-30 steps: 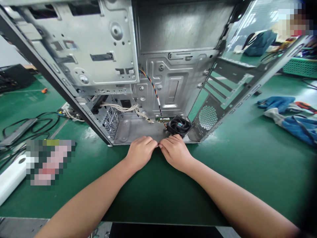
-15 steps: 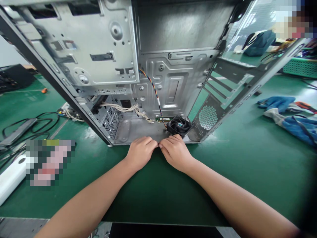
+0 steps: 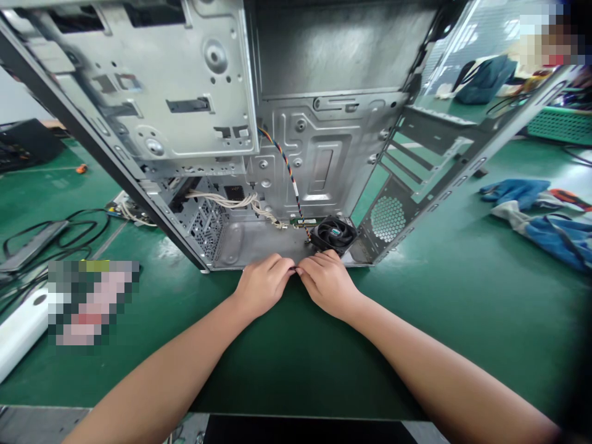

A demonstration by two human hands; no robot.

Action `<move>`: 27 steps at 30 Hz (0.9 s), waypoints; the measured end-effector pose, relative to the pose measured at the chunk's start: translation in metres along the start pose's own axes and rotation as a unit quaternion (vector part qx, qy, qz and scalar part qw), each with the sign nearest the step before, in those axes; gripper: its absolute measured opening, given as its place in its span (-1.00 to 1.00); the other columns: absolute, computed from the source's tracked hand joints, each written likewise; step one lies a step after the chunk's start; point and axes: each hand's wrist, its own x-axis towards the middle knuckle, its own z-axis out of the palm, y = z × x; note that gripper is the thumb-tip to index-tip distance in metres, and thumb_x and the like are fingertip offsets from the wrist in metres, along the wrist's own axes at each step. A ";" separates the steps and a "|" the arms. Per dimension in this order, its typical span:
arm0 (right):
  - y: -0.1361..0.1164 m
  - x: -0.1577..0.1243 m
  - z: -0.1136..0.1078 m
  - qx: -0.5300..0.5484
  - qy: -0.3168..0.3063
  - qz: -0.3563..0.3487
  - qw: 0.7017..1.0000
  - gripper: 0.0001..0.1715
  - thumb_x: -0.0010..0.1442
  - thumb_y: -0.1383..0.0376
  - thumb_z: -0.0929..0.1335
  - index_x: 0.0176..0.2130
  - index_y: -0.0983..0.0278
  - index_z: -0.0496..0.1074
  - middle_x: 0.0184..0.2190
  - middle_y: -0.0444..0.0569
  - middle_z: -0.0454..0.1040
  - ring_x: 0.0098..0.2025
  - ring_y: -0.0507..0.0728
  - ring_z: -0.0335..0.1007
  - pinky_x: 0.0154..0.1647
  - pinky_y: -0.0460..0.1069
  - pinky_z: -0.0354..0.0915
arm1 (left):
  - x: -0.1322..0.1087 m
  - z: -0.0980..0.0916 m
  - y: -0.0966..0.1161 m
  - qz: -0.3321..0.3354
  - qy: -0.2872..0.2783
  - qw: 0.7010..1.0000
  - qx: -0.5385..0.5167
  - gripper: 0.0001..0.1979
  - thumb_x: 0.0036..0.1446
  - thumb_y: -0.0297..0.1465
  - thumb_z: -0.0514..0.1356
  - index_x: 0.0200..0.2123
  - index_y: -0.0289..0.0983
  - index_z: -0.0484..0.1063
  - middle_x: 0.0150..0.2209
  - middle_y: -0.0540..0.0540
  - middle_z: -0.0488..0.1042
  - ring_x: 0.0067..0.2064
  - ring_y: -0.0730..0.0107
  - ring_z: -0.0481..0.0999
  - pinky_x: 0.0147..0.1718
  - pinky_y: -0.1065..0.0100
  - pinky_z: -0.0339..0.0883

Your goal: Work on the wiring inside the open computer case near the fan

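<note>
A metal computer case (image 3: 324,154) stands tall in front of me, its open side toward me. At the middle of its lower front edge, my left hand (image 3: 263,283) and my right hand (image 3: 326,283) are closed, thumbs and fingertips almost meeting. A tiny dark bit shows between the fingertips; what they pinch is too hidden to name. Just behind my right hand, a black cooling fan (image 3: 333,234) lies on the case floor. A green memory module (image 3: 305,221) sits beyond it. A twisted multicolour cable (image 3: 289,169) hangs down from the drive cage (image 3: 185,129) toward the fan.
White wires (image 3: 231,200) run along the case's lower left inside. On the green table (image 3: 439,320) lie black cables (image 3: 83,222) and a white device (image 3: 23,333) at left, blue-and-grey gloves (image 3: 546,216) at right. A green basket (image 3: 562,126) and a dark bag (image 3: 488,80) stand farther back.
Both hands keep almost the same place at the case's lower edge. The fingertips have shifted very slightly, and a small dark bit now shows between them.
</note>
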 end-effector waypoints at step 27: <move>0.000 -0.001 0.001 -0.004 0.001 0.000 1.000 -0.71 0.30 0.38 0.19 -0.42 0.30 0.36 -0.50 -0.07 0.44 -0.39 0.07 0.27 -0.22 0.01 -0.02 | 0.002 0.000 -0.002 0.026 0.002 0.999 0.037 -0.75 0.32 -0.42 0.02 -0.38 -0.25 0.44 -0.33 -0.03 0.43 -0.35 0.46 0.38 -0.38 0.43 0.23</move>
